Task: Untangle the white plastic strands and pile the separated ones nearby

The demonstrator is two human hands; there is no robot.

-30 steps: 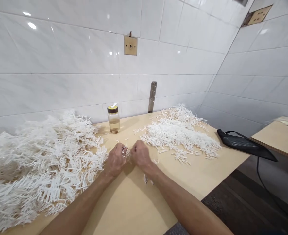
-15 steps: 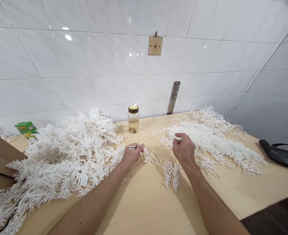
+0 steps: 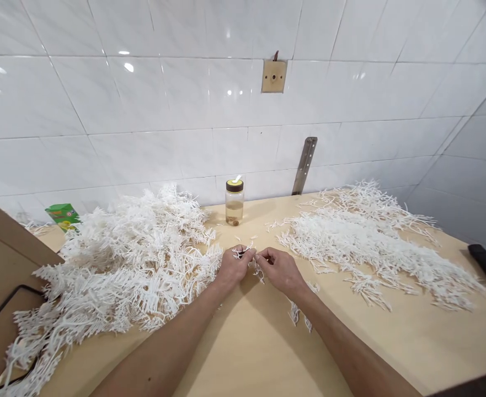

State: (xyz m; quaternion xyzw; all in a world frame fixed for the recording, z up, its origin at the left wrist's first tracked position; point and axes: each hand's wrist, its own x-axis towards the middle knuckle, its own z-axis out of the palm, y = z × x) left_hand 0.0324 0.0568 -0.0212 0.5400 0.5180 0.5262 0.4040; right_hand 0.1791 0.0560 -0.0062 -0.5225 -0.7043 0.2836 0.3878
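While white sprig (image 3: 259, 272) is pinched in left hand (image 3: 233, 266), right hand (image 3: 282, 270) is held fingertip-close; latter's grip cannot be told.

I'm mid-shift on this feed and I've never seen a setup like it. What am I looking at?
There is no machine here: these are a person's own bare hands, seen from a camera worn on the head, looking forward and down. The left hand pinches a white branching piece. The right hand has its fingertips close against the left's; whether they grip the piece too is hard to tell. On the table, heaps of similar white strands lie on both sides, a left heap and a right heap. Between them, towards the wall, stands a lidded jar of liquid.
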